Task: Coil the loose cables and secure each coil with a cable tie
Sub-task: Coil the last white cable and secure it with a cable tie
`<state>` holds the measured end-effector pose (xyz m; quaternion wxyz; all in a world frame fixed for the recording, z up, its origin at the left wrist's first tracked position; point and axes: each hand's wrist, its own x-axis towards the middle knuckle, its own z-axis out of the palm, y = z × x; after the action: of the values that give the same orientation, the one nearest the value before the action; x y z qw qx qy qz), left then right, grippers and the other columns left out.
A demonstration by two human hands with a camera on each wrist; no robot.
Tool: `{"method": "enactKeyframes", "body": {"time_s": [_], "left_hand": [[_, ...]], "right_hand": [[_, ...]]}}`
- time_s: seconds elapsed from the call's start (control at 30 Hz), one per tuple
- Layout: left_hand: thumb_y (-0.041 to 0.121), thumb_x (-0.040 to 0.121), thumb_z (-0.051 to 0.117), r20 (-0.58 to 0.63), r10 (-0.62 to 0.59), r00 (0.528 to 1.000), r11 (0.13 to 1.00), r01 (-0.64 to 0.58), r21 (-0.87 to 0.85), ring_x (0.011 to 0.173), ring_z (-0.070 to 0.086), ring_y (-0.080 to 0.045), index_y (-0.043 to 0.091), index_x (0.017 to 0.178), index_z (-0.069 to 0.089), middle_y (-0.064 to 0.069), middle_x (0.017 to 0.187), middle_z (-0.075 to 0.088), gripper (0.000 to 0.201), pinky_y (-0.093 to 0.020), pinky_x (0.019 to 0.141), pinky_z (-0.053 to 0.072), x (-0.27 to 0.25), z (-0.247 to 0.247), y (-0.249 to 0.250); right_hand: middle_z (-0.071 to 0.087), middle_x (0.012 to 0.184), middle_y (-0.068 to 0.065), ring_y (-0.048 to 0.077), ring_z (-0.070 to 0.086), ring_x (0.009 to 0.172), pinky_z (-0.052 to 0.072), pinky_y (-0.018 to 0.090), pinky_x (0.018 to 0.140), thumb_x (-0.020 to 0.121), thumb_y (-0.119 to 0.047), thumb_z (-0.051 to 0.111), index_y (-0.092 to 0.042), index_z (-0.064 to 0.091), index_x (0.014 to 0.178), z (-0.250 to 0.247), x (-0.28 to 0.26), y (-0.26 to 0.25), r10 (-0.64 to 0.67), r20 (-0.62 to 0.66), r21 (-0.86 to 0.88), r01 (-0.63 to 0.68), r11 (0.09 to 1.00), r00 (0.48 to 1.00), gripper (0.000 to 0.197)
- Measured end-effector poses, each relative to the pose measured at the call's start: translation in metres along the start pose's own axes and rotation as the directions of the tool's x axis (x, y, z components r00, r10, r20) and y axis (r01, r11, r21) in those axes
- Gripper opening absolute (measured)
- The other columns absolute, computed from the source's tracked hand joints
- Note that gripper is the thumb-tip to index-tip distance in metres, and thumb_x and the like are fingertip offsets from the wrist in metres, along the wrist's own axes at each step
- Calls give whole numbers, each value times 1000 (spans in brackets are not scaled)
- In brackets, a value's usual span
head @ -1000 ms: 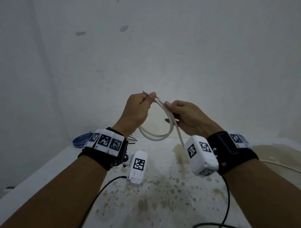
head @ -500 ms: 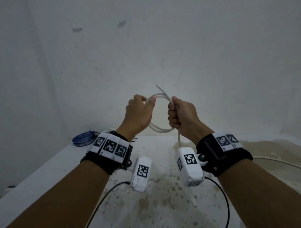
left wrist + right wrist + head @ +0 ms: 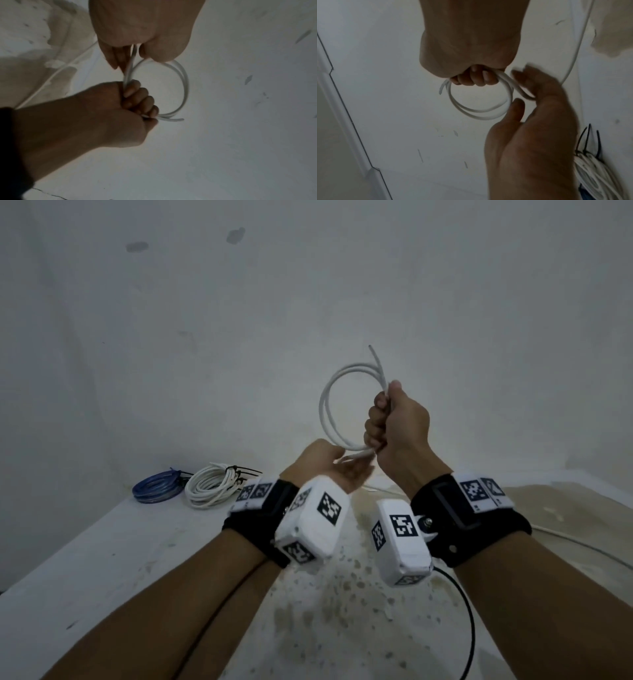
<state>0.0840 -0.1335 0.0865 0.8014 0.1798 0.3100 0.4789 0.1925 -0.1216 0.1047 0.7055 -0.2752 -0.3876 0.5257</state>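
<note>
Your right hand, right of centre in the head view, is fisted around a thin white round cable, clamping two small loops that stand up above the knuckles with the cut end poking toward the top of the frame. Your left hand, just below and to the left, lies palm-up with relaxed, loosely curved fingers, the running strand lying across them toward the fist; the motion blur leaves it unclear whether they pinch it. The rest of that cable trails off to the right along the stained white tabletop.

At the left edge of the frame, against the wall, a coiled white cable bundle cinched with black cable ties lies beside a coiled blue cable, apparently tied too. Judging from this, two coils look finished, and the third is only begun: most of its length is still to wind, and its tie is not yet on.
</note>
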Motion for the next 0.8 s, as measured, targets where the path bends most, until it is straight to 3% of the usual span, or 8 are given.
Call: {"method": "enactKeyframes", "body": {"time_s": [0.1, 0.2, 0.33, 0.4, 0.5, 0.6, 0.73, 0.8], "left_hand": [[-9, 93, 31, -158, 141, 977, 989, -146, -20, 85, 61, -30, 1, 102, 53, -21, 101, 57, 26, -43, 80, 55, 9, 9, 3], [-7, 97, 32, -241, 244, 940, 970, -232, 78, 63, 50, -24, 4, 83, 48, -15, 80, 49, 24, -38, 61, 50, 18, 14, -2], [0, 100, 40, -199, 469, 861, 866, -404, 294, 41, 46, -14, 2, 75, 50, -8, 58, 44, 27, -31, 48, 54, 27, 23, -7], [8, 102, 45, -128, 541, 831, 802, -464, 377, 43, 43, -12, 1, 82, 54, -5, 58, 43, 24, -25, 44, 52, 28, 26, -5], [12, 103, 44, 46, 644, 764, 616, -553, 561, 53, 48, -13, 3, 93, 58, -6, 76, 54, 20, -24, 50, 52, 25, 25, 7], [19, 104, 43, 216, 719, 661, 333, -600, 727, 83, 62, -17, 16, 91, 59, -6, 104, 64, 21, -32, 74, 52, 24, 20, 16], [17, 105, 39, 307, 718, 625, 311, -683, 661, 92, 71, -22, 10, 99, 55, -8, 107, 70, 19, -39, 82, 56, 17, 13, 18], [15, 105, 39, 374, 752, 543, 215, -738, 640, 88, 73, -21, 5, 107, 53, -10, 108, 71, 18, -34, 79, 59, 14, 7, 16]], "right_hand": [[27, 45, -6, 11, 18, 38, 14, 24, 41, 105, -38, 35, -19, 39, 62, -15, -2, -6, 14, -30, -51, -15, 999, 999, 47], [27, 44, -6, 11, 18, 38, 15, 23, 40, 106, -37, 34, -19, 39, 62, -27, -3, -22, -21, -58, -115, 14, 993, 998, 47], [27, 44, -6, 11, 18, 38, 17, 23, 40, 106, -37, 33, -19, 39, 63, -39, -2, -38, -79, -81, -218, 59, 974, 994, 46], [27, 44, -6, 11, 18, 38, 15, 23, 41, 106, -37, 33, -19, 38, 64, -43, -2, -41, -88, -76, -260, 65, 963, 993, 46], [26, 44, -6, 11, 17, 38, 14, 23, 42, 106, -37, 34, -19, 39, 64, -43, -2, -39, -38, -61, -241, 22, 970, 997, 46], [26, 44, -6, 10, 16, 37, 12, 24, 42, 106, -37, 34, -19, 39, 63, -41, -2, -33, 16, -51, -142, -23, 990, 999, 47], [24, 46, -6, 11, 14, 40, 11, 25, 42, 106, -37, 34, -19, 39, 63, -39, -3, -16, 100, -35, 17, -100, 995, 994, 47], [24, 46, -6, 11, 14, 39, 12, 24, 41, 105, -37, 34, -19, 39, 63, -37, -3, -9, 129, -29, 83, -127, 988, 991, 47]]}}
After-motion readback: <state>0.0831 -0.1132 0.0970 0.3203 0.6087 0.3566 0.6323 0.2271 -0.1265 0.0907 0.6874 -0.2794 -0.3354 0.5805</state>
